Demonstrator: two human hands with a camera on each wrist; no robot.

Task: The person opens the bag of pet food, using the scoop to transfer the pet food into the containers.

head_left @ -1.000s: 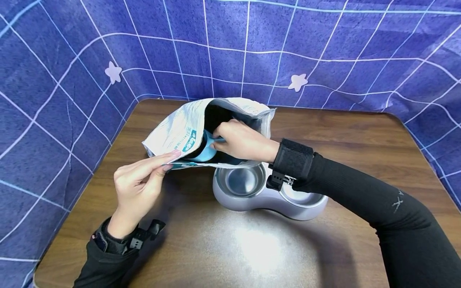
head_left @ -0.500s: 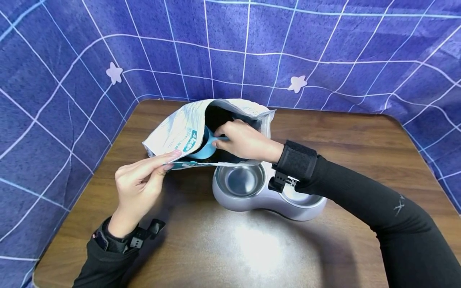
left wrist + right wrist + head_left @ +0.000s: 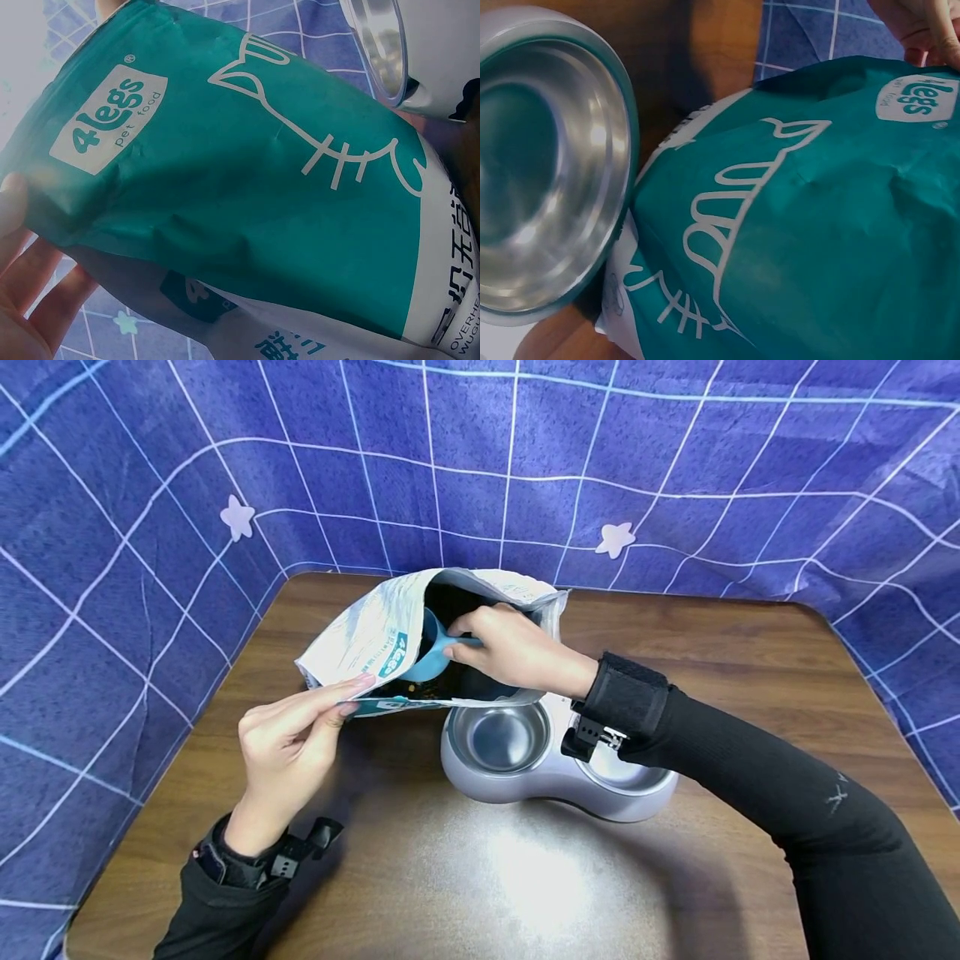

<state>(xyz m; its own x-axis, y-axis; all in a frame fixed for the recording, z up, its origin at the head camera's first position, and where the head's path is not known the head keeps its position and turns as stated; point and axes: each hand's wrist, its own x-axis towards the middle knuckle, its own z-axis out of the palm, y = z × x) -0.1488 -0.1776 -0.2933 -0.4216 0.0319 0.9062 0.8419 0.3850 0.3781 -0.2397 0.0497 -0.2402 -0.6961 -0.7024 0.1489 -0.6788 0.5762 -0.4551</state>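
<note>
Pinches the rim of the bag near its left corner with the left hand, between thumb and fingertips. Reaches into the gaping mouth with the right hand, gripping the handle of the blue scoop between thumb and fingers. Has the scoop inside the bag, toward the left of the opening, just beside the white side wall. Has small brown and orange bits showing below the scoop, too dim to name. Cannot tell how full the scoop is.

Has the grey double bowl on the wooden table, just in front of the bag, with a steel left bowl and a right bowl partly hidden by the right wrist strap. Cannot tell from the right wrist view about contact between bag and bowl rim. Wears black sleeves and another strap on the left wrist.

Shows the bag's teal front to both wrist cameras, with a white label reading "4Legs pet food" and a white line drawing. Faces a blue gridded cloth with two pale stars.
</note>
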